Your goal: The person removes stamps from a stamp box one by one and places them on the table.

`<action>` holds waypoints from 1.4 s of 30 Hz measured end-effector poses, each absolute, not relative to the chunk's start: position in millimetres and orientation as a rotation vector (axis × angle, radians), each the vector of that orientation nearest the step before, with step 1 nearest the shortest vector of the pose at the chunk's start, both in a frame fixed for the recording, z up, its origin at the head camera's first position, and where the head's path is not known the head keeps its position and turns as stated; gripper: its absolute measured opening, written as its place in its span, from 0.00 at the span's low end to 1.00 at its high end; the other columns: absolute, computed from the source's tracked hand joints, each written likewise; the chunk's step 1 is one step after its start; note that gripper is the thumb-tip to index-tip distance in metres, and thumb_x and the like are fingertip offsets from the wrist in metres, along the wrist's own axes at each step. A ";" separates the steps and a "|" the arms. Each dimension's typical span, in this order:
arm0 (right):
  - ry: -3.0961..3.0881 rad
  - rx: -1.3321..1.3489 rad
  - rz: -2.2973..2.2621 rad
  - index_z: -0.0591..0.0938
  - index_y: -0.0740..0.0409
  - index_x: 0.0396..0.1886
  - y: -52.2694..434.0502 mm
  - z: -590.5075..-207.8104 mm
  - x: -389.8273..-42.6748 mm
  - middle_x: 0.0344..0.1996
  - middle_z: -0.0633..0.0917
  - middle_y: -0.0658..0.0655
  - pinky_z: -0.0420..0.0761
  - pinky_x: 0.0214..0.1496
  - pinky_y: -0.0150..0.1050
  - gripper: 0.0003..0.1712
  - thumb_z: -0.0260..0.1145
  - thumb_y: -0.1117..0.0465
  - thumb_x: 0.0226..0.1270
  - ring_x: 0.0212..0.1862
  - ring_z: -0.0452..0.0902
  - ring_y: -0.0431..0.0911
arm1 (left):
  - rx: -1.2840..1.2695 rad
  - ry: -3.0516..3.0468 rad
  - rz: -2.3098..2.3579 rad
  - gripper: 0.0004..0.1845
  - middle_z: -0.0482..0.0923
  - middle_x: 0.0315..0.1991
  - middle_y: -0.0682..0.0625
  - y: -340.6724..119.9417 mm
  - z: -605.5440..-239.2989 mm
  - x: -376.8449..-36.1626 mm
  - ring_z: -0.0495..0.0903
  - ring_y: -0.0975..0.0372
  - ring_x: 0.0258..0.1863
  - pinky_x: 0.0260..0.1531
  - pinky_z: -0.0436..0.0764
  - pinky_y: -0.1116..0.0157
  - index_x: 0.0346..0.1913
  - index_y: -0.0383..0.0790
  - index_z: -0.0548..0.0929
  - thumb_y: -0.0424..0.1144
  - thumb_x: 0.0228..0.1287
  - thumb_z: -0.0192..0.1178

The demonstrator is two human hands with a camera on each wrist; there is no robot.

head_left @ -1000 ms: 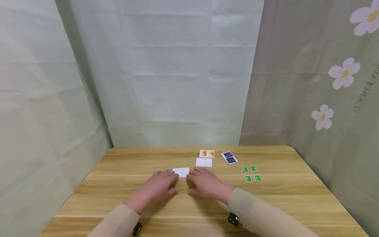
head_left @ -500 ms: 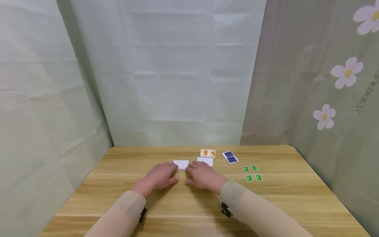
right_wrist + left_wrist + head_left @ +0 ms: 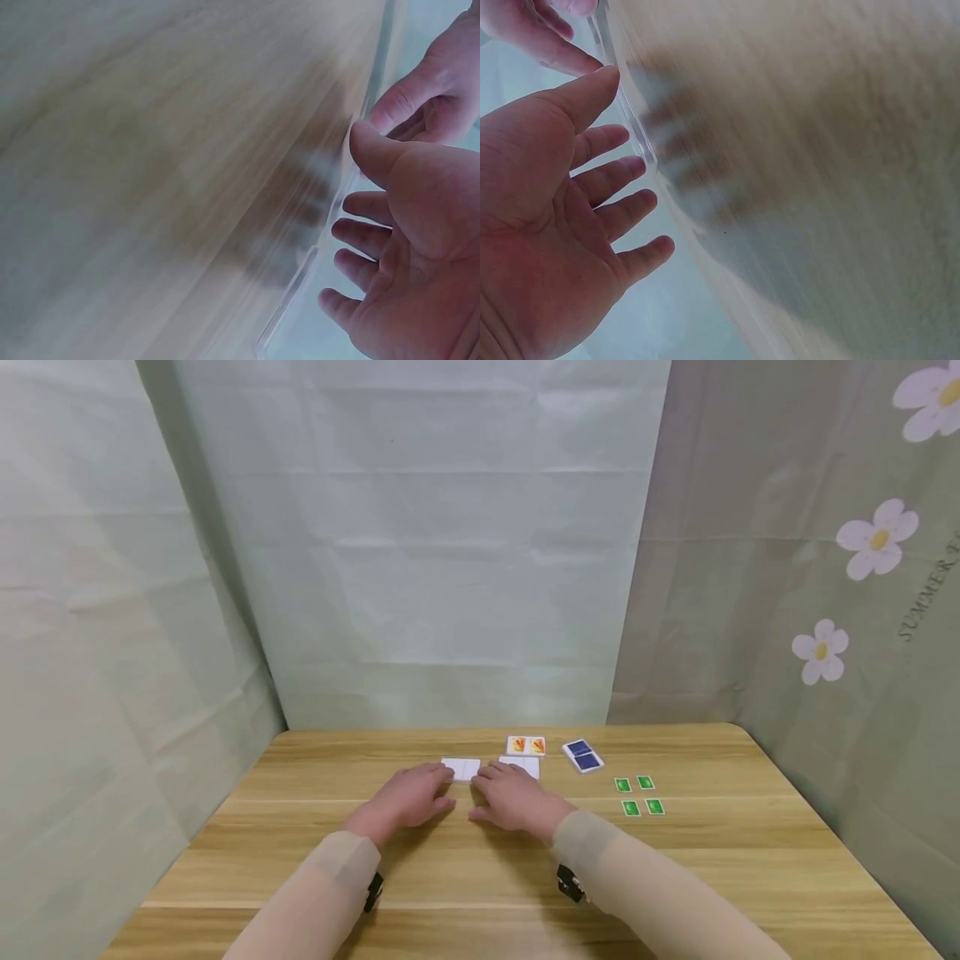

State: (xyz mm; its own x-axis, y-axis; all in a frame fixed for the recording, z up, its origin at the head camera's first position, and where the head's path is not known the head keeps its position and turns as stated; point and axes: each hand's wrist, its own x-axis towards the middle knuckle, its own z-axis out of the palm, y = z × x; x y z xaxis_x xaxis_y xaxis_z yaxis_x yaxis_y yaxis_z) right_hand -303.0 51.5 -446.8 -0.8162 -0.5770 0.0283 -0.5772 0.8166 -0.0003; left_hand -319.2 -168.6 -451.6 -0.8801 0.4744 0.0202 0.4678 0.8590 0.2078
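Note:
A flat white rectangle (image 3: 461, 768), parted by a thin line down its middle, lies on the wooden table between my hands. My left hand (image 3: 411, 795) touches its left side with relaxed fingers. On its right side are the extended fingers of my right hand (image 3: 517, 797). Both wrist views show a thin clear edge (image 3: 639, 135) along the fingertips, and the thumbs stand apart from the fingers. A second white rectangle (image 3: 522, 765) lies just right of the first, partly hidden by my right fingers. Behind it is a white-bordered piece with two orange pictures (image 3: 526, 745).
Farther right lies a tilted white-framed piece with dark blue panels (image 3: 582, 756). Several small green squares (image 3: 632, 807) lie in two rows nearer me. Pale cloth (image 3: 465, 568) hangs behind the table (image 3: 360, 743) and at both sides.
Both hands and the white rectangle between them have moved away from me, toward the far table edge. That rectangle now lies about level with the second white one. The other pieces have stayed put.

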 end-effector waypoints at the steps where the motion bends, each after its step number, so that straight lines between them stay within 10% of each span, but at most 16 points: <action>1: -2.963 0.946 0.023 0.81 0.58 0.75 52.5 -447.1 -303.1 0.75 0.80 0.59 0.68 0.82 0.54 0.35 0.69 0.40 0.82 0.79 0.70 0.56 | 0.757 2.998 0.324 0.29 0.76 0.74 0.34 -168.2 -452.2 -319.2 0.73 0.41 0.76 0.74 0.70 0.37 0.74 0.34 0.79 0.47 0.81 0.68; 31: -2.841 0.769 0.291 0.80 0.70 0.72 164.0 -438.5 -345.3 0.69 0.82 0.69 0.70 0.78 0.62 0.30 0.76 0.63 0.76 0.73 0.76 0.65 | 0.816 2.982 0.503 0.29 0.79 0.73 0.40 -109.9 -442.5 -333.1 0.76 0.44 0.74 0.75 0.73 0.43 0.77 0.34 0.77 0.47 0.85 0.63; 42: -2.877 0.807 0.348 0.77 0.70 0.76 173.9 -445.7 -354.8 0.71 0.80 0.70 0.72 0.77 0.62 0.33 0.76 0.65 0.76 0.73 0.76 0.66 | 0.855 2.961 0.603 0.26 0.87 0.58 0.40 -84.5 -442.8 -345.8 0.85 0.49 0.57 0.61 0.82 0.45 0.74 0.34 0.79 0.46 0.84 0.63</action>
